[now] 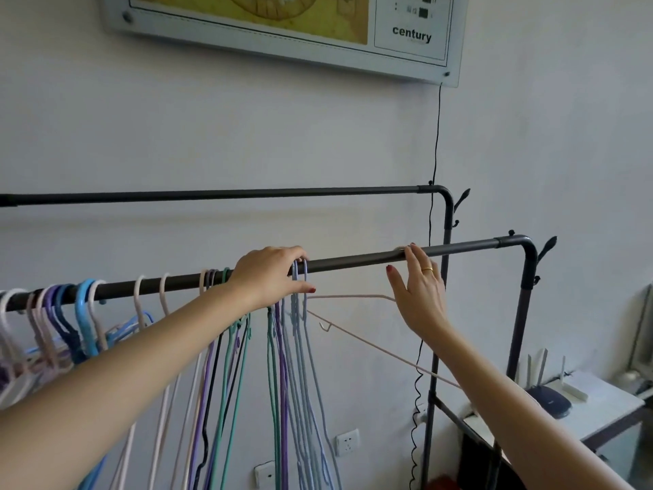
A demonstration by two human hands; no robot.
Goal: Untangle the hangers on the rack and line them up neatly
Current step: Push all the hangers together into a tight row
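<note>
Both forearms reach up from the bottom edge toward the front rail [353,261] of a dark 2-rail rack. The left hand [270,275] lies over the front rail, its fingers [300,259] curled across the top beside 2 blue-grey hooks [299,274] and its thumb below the rail; whether it actually pinches a hook cannot be told. The right hand [418,295] is further right along the same rail, fingers spread wide with the tips touching the rail, a gold ring [427,270] on 1 finger. Just below the rail, a thin pale pink hanger [353,297] sits tilted between the 2 hands, its upper end by the blue-grey hooks and its bar running behind the right palm; whether that hand holds it cannot be told.

Under the left hand, a bunch of long hangers [282,383] in teal, purple, black and blue-grey hangs down from the rail, tightly packed. Left of it along the rail, 2 pale hooks [152,295] hang apart, and further left a crowded cluster of blue, purple and pink hangers [63,323] overlaps at odd angles.

Behind the front rail runs the bare rear rail [229,195]. To the right of the rack, a white worktop [607,412] carries a dark router with white antennas [551,397]. On the wall above the rack hangs a framed board [282,37], a black cord [436,136] dropping from it.
</note>
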